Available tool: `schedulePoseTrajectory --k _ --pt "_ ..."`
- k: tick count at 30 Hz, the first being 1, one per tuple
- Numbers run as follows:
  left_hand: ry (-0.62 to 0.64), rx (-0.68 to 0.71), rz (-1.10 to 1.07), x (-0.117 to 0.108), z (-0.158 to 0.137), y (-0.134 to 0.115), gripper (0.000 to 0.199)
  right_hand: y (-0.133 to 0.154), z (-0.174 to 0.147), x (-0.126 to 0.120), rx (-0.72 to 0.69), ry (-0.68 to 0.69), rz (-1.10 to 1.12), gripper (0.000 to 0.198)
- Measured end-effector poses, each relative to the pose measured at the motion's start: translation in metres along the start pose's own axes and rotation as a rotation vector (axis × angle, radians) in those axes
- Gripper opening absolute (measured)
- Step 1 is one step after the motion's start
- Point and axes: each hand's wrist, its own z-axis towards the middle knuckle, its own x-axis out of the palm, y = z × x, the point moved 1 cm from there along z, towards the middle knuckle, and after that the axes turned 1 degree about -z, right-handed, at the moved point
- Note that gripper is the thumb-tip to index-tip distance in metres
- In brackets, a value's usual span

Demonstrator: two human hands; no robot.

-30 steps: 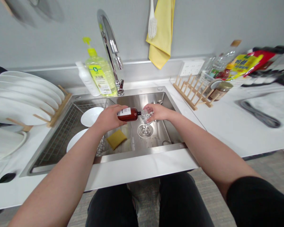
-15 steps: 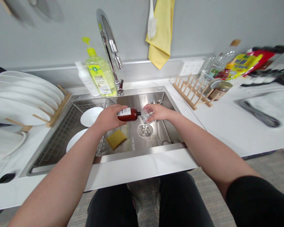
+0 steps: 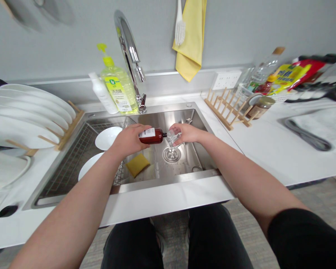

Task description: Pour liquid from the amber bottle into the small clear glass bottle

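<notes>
My left hand [image 3: 131,140] is wrapped round a brown bottle [image 3: 154,136] with a white label, tipped on its side so its neck points right. Clear glassware, a small glass [image 3: 172,136], is in the fingers of my right hand [image 3: 186,133], with its mouth at the bottle's neck. Both are held over the steel sink [image 3: 182,164], above the drain [image 3: 171,154]. Whether liquid flows between them I cannot tell. On the sink floor below my left hand lies a yellow sponge [image 3: 137,165].
Left in the sink, a wire basket [image 3: 64,168] holds white bowls [image 3: 108,137]. Plates [image 3: 22,108] stand in a rack at far left. Behind are the faucet [image 3: 126,41] and a dish soap bottle [image 3: 118,87]. A wooden rack [image 3: 226,108] and jar [image 3: 261,107] stand right.
Hardly anything differs. Both hands keep the bottle and the glass together in the same spot over the sink.
</notes>
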Motion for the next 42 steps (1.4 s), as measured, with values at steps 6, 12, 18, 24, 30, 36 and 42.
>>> schedulePoseTrajectory --k 6,12,18,24,30,36,42 --pt "-0.011 0.009 -0.002 0.001 0.000 0.001 0.081 -0.002 0.001 0.001 -0.005 0.007 -0.001 0.073" --pt "-0.007 0.008 -0.009 0.000 0.000 0.000 0.081 -0.003 0.001 0.000 -0.002 0.015 0.007 0.074" --pt "-0.008 0.015 0.005 0.000 0.000 0.001 0.082 -0.001 0.001 0.000 -0.003 0.019 0.004 0.073" --pt "-0.007 0.034 0.016 -0.001 -0.001 0.000 0.080 0.002 -0.001 0.001 0.000 0.020 -0.018 0.071" --pt "-0.010 0.038 0.022 -0.001 -0.001 -0.001 0.079 0.004 -0.001 0.000 0.000 0.023 -0.023 0.070" --pt "-0.021 0.054 0.034 0.000 -0.001 0.000 0.078 0.007 -0.002 0.000 0.002 0.030 -0.031 0.070" --pt "-0.021 0.059 0.043 0.001 -0.001 0.001 0.079 0.008 -0.002 0.000 0.012 0.031 -0.050 0.071"
